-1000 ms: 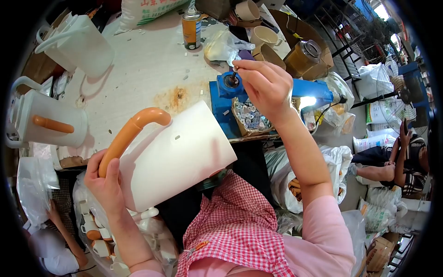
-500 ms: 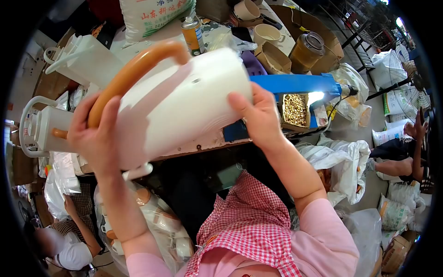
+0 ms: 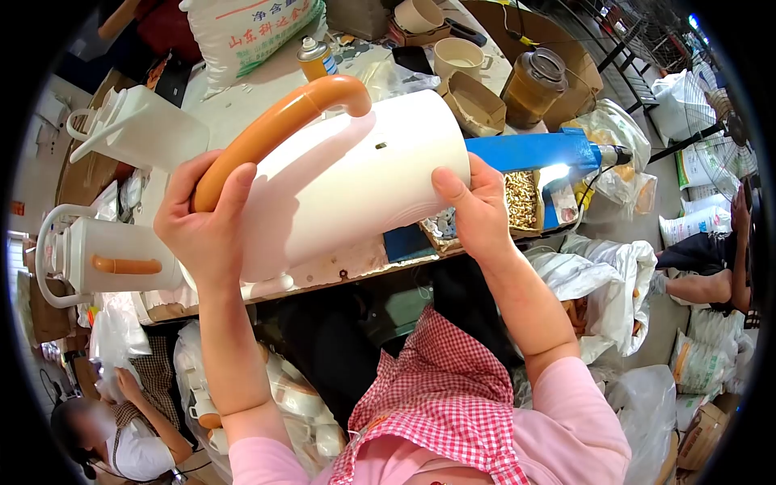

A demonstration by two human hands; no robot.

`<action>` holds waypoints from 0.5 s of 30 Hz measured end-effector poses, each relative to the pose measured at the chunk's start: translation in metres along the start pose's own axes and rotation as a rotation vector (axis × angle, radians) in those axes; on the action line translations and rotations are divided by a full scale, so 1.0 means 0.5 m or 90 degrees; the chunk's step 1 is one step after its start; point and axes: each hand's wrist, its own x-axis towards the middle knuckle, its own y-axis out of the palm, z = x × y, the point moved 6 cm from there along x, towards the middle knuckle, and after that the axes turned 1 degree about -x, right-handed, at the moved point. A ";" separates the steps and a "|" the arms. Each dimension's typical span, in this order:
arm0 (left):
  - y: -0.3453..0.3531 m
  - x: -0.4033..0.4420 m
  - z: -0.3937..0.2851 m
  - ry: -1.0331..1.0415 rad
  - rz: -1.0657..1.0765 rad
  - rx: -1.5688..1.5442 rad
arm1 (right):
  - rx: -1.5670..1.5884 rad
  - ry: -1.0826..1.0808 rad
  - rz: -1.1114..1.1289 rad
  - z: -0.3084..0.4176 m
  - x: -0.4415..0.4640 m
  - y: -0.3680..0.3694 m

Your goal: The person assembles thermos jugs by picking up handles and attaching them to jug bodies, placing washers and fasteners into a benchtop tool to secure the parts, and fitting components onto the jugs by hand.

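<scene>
And here we are, both hands up on a big, smooth, matte white cylinder (image 3: 364, 174), tilted in front of the person, its right end higher and faint curved ridges showing near that end. The left hand (image 3: 210, 214) is closed round the lower end of a glossy, curved orange handle (image 3: 279, 125), thumb on the near side; the right hand (image 3: 477, 206) clasps the cylinder's right end, thumb lying on the white wall. Between the hands there's a small dark slot (image 3: 381, 145), and just right of the left hand a stubby white knob (image 3: 279, 284) pokes from the underside. The handle's bent tip comes down by the wall, but whether it touches, I can't tell; the fingers behind the cylinder are hidden too. Past the handle, an orange spray can (image 3: 314, 56) is half blocked, and the printed woven white sack (image 3: 259, 40) runs out of view at the top. Left of the left hand, two translucent white pitchers (image 3: 149, 133) sit on the pale surface (image 3: 230, 109). Beyond the right hand, a blue metal arm (image 3: 529, 151) is partly covered by the cylinder and fingers, a lamp glaring near its end, beside a box of small brass-coloured pieces (image 3: 522, 198). Grey bits (image 3: 440, 222) peek out left of that hand, mostly covered, too small to make out.
</scene>
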 end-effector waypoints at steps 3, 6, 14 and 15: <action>0.002 0.008 0.003 0.035 0.005 0.014 | 0.005 0.020 0.015 0.001 0.002 0.006; 0.008 0.010 0.031 0.007 0.019 0.017 | 0.022 0.044 0.018 -0.001 0.002 0.010; 0.089 0.036 -0.060 0.012 0.246 0.378 | -0.086 0.128 0.004 0.013 -0.004 0.016; 0.126 0.041 -0.077 0.071 0.300 0.477 | -0.094 0.134 0.018 0.013 0.000 0.014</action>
